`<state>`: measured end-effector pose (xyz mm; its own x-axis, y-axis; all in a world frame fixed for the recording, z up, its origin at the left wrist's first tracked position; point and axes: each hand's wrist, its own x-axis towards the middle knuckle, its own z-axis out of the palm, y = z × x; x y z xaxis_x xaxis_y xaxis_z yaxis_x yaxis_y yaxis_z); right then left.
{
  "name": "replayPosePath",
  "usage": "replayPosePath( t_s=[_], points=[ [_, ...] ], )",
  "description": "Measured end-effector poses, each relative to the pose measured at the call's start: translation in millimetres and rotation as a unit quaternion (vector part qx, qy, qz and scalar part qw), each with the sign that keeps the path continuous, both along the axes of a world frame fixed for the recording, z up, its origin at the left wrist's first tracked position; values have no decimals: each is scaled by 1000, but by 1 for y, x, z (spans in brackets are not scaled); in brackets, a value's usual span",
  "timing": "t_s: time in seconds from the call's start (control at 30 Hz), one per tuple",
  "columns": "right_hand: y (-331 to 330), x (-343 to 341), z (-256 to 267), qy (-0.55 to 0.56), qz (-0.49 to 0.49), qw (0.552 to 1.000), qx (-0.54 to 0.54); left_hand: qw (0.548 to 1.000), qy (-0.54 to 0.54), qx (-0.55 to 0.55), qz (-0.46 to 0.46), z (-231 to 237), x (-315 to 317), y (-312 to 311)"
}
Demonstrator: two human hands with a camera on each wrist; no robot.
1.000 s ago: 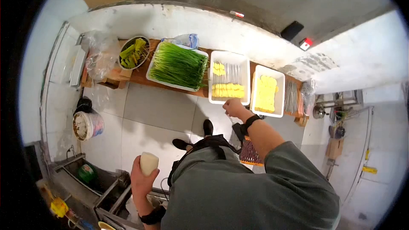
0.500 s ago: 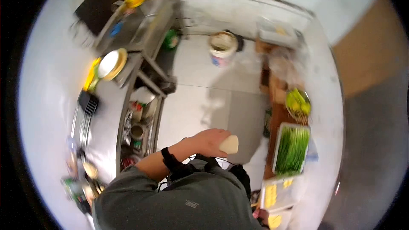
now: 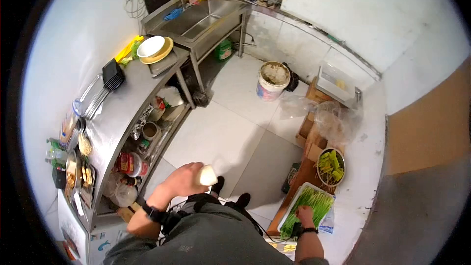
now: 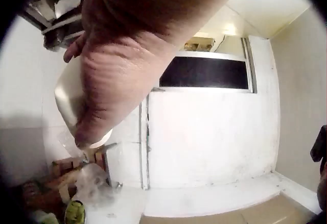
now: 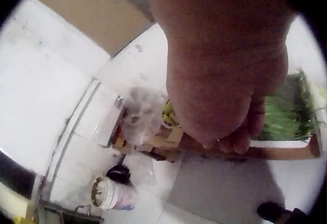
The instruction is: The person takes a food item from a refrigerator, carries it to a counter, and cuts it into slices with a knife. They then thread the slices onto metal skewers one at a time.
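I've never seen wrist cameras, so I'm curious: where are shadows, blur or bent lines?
Head: the counter looks bowed, corners go black, a soft shadow crosses the floor; left wrist: left grip shaded, wall behind bright; right wrist: right grip dim, green stalks blurry.

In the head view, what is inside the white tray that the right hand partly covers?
The white tray holds long green stalks. The right hand and its wristband hide some of them; the tray's bottom under the stalks cannot be seen.
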<state>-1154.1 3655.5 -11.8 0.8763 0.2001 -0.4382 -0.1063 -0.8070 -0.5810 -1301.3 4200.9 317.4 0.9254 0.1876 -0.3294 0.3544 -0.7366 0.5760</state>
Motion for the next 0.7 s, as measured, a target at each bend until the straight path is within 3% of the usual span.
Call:
replayPosePath(
  t_s=[0.03, 0.1, 0.13, 0.2, 0.3, 0.43, 0.47, 0.5, 0.53, 0.57, 0.6, 0.67, 0.7],
  points=[
    [51, 22, 74, 81, -49, 995, -21, 1000, -30, 8, 2, -4, -11, 1],
    [46, 45, -5, -13, 22, 998, 54, 999, -12, 9, 41, -6, -28, -1],
    [60, 49, 7, -16, 29, 998, 52, 999, -15, 7, 47, -6, -37, -3],
    [125, 58, 46, 123, 44, 991, 32, 995, -19, -9, 98, -4, -54, -1],
    [169, 55, 41, 123, 126, 984, -37, 985, -12, 1, 173, -5, -87, 4],
    [224, 55, 53, 164, 168, 969, -79, 972, -41, -17, 229, -17, -130, 27],
    [235, 60, 53, 162, 205, 961, -90, 969, -41, -4, 244, -19, -139, 35],
    [238, 62, 53, 78, 341, 934, -71, 966, -39, -14, 256, -27, -148, 44],
    [252, 66, 46, 2, 488, 872, -37, 960, -51, -16, 275, -37, -160, 50],
    [271, 66, 37, 128, 352, 927, 14, 960, -40, -30, 276, -34, -164, 61],
    [285, 67, 31, 253, 196, 947, 34, 955, -42, -33, 293, -32, -174, 68],
    [328, 64, 41, 252, 146, 956, 38, 939, -79, -22, 335, -40, -197, 80],
    [344, 73, 35, 259, 194, 946, 19, 933, -80, -28, 349, -38, -208, 84]
  ],
)
